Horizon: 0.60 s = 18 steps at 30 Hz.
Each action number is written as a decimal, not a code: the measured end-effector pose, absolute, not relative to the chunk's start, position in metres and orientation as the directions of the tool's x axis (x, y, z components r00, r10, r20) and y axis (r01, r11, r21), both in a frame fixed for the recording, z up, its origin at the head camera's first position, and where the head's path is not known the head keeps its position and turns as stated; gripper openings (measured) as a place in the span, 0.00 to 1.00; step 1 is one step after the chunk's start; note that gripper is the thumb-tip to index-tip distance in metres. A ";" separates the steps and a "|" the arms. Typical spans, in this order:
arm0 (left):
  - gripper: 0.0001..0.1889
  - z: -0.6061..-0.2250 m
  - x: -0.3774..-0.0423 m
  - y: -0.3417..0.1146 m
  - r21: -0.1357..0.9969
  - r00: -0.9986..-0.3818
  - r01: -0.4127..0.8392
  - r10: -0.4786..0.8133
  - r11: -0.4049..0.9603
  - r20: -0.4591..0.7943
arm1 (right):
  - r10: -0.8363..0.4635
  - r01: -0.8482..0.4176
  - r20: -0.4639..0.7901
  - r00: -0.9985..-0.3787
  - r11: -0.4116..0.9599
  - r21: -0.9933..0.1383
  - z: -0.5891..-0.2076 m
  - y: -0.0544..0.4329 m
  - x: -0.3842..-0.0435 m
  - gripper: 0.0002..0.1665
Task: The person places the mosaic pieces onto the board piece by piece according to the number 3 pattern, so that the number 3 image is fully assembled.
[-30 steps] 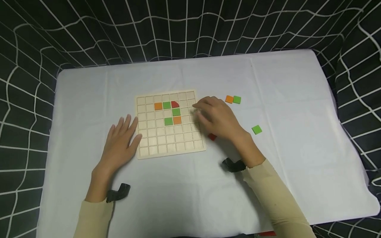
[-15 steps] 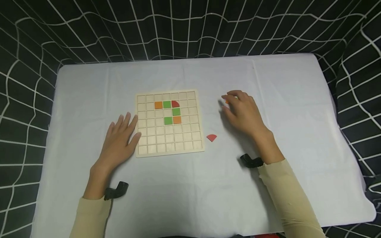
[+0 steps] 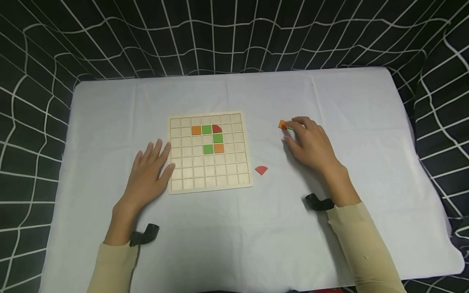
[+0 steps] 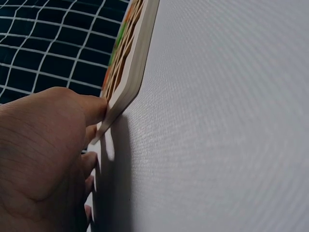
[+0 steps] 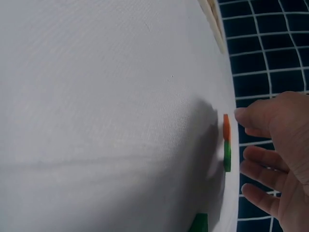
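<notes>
A square wooden grid board [image 3: 187,173] lies on the table, with orange, green and red pieces in some of its cells. My left hand [image 3: 146,175] rests flat at the board's left edge, fingers spread, thumb at the rim. To the right of the board, my right hand [image 3: 313,144] is over an orange square tile [image 3: 281,125] and a green square tile [image 5: 227,157] lying side by side. Its fingers are loosely bent with nothing between them; the index finger overlaps the tiles in the head view and covers most of the green one.
A red quarter-circle piece [image 3: 261,170] lies just right of the board. Another green tile [image 5: 200,223] lies on the table in the right wrist view, hidden behind the right hand in the head view. White netting [image 3: 234,44] on dark cloth surrounds the table.
My right hand has moved right, from the board's right edge to the orange and green tiles, uncovering the red piece. The left hand stays in place.
</notes>
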<state>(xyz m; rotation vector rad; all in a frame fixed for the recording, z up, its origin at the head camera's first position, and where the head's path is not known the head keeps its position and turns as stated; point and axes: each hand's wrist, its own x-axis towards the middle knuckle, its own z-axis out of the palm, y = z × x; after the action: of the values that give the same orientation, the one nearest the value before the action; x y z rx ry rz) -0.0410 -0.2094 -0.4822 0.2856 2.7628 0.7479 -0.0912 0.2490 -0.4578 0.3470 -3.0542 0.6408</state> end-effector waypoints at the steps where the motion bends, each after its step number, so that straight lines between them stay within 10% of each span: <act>1: 0.34 -0.482 -0.041 -0.209 0.517 -0.946 0.119 0.255 0.848 -0.200 | -0.215 -0.215 0.044 -0.976 0.892 -0.397 -0.458 0.250 -0.091 0.24; 18: 0.35 -0.485 -0.041 -0.209 0.521 -0.948 0.109 0.247 0.846 -0.202 | -0.142 -0.139 0.020 -0.990 0.915 -0.379 -0.446 0.274 -0.036 0.24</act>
<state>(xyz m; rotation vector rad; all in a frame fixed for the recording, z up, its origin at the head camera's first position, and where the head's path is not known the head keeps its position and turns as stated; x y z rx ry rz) -0.0411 -0.2091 -0.4850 0.2717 2.7626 0.7573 -0.0359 0.2739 -0.4456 0.2262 -3.0820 0.6097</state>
